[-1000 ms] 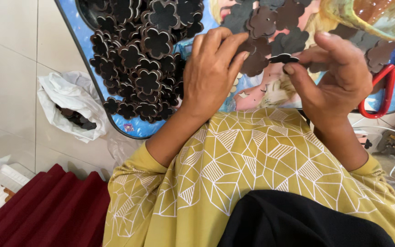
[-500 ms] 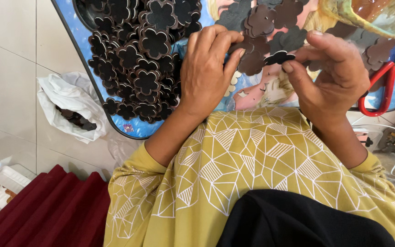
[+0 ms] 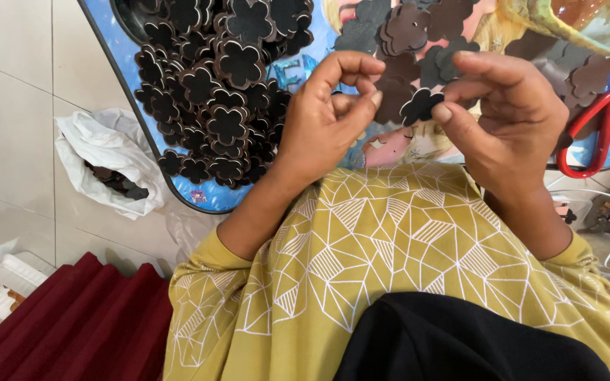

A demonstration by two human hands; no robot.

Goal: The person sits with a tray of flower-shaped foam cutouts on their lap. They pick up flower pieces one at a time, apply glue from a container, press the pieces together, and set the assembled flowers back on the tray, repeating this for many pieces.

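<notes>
Setting: a pale tiled floor (image 3: 8, 106) with a low tray (image 3: 178, 185) whose surface is a bright blue cartoon print, seen over a yellow sleeve patterned in white lines.
Held piece: a small dark brown flower-shaped cutout (image 3: 419, 106) of leather-like sheet sits in the air above the tray, between the two hands.
Right hand: the right hand (image 3: 513, 120) pinches the cutout between thumb and forefinger, closed on its right edge.
Left hand: the left hand (image 3: 326, 116) is curled, thumb and forefinger tips meeting at the cutout's left side; whether they clamp it or only touch it is not clear.
Change: half a second ago the left hand lay flatter, fingers spread over the tray; now it is raised and curled toward the right hand, and the cutout shows more fully.
Pile: a heap of dark flower cutouts with lighter rims (image 3: 213, 92) covers the tray's left part, well apart from the hands.
Loose pieces: flatter matte brown cutouts (image 3: 418, 32) lie behind the hands.
Other things: red-handled scissors (image 3: 587, 141) at the right, a crumpled white plastic bag (image 3: 104, 152) on the floor, dark red ribbed cloth (image 3: 72, 324) below.
Hidden: the scissors' blades and the tray's far edge are cut off; the bag's dark contents cannot be made out.
</notes>
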